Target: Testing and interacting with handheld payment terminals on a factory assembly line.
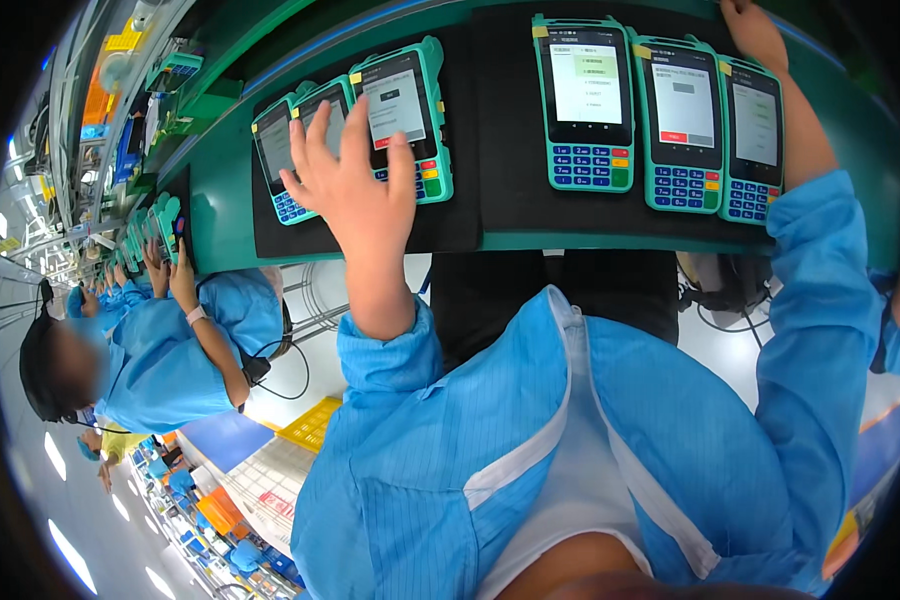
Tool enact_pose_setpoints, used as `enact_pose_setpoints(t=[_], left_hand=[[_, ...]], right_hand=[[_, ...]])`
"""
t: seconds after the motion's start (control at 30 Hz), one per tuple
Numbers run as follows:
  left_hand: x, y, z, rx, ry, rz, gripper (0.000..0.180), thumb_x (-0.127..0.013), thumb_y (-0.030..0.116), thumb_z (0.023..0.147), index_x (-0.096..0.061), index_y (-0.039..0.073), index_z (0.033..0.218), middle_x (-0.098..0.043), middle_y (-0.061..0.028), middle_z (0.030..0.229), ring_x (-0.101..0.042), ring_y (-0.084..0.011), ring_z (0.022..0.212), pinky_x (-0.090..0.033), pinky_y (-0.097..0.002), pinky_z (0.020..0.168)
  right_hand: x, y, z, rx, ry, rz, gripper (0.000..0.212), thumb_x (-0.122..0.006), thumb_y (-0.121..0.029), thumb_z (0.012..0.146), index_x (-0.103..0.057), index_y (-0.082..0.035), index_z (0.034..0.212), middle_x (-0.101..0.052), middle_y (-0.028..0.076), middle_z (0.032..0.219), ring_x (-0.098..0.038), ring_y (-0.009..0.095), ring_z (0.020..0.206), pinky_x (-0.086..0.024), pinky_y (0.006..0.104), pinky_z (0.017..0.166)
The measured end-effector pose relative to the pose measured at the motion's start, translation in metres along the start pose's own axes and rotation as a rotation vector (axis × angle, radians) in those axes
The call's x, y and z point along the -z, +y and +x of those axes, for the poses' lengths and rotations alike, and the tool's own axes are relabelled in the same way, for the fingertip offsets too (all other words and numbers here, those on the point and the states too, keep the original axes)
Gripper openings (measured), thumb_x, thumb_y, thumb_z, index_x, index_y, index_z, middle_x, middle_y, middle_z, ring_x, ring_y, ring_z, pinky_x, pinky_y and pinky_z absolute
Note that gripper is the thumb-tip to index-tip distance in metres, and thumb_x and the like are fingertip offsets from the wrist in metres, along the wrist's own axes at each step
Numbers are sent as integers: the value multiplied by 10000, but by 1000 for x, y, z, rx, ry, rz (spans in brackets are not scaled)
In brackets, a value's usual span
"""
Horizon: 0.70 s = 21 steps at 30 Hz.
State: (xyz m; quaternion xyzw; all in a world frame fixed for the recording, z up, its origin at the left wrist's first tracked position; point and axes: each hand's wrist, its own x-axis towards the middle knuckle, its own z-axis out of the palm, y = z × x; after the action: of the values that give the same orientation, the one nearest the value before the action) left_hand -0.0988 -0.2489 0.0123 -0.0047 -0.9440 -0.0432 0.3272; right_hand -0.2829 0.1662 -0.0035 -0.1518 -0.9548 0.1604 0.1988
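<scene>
Teal payment terminals [407, 97], three, on left black mat [460, 228]; left hand [355, 180] over them, fingers spread. Matching terminals [683, 110] right of mat; right hand [752, 38] beyond those, fingers cut off, grip cannot tell. Probably light, stiff; screens fragile. Hold by side edges.

The card terminals [683, 120] are cased in smooth teal plastic with a slight sheen. Their screens [587, 90] are faced with glossy, glass-like panels, and smooth, plastic-looking keys are set in the keypads [589, 167]. The green counter [220, 220] is smoothly finished and partly covered by matt black mats [510, 205]. The jacket [690, 410] is made of creased, finely striped cloth. The yellow crate [312, 425] is formed in perforated plastic.
</scene>
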Motion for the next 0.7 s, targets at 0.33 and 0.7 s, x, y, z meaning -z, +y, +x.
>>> enact_pose_setpoints(t=[0.33,0.7], left_hand=[[-1,37,3,-26,-65,-131,430,-670,360,789,-643,212,1191,-421,-180,1374,-259,-429,1376,-136,-665,1063],[-5,157,7,-322,-187,-506,441,-695,389,762,-661,208,1163,-416,-180,1369,-246,-425,1375,-126,-652,1069]], right_hand=[[4,8,1,37,1,-9,346,-524,-295,874,-668,2,977,-650,257,986,-612,421,950,-480,487,861],[3,8,5,20,-41,-12,363,-516,-311,886,-676,5,967,-654,259,984,-617,421,944,-485,483,860]])
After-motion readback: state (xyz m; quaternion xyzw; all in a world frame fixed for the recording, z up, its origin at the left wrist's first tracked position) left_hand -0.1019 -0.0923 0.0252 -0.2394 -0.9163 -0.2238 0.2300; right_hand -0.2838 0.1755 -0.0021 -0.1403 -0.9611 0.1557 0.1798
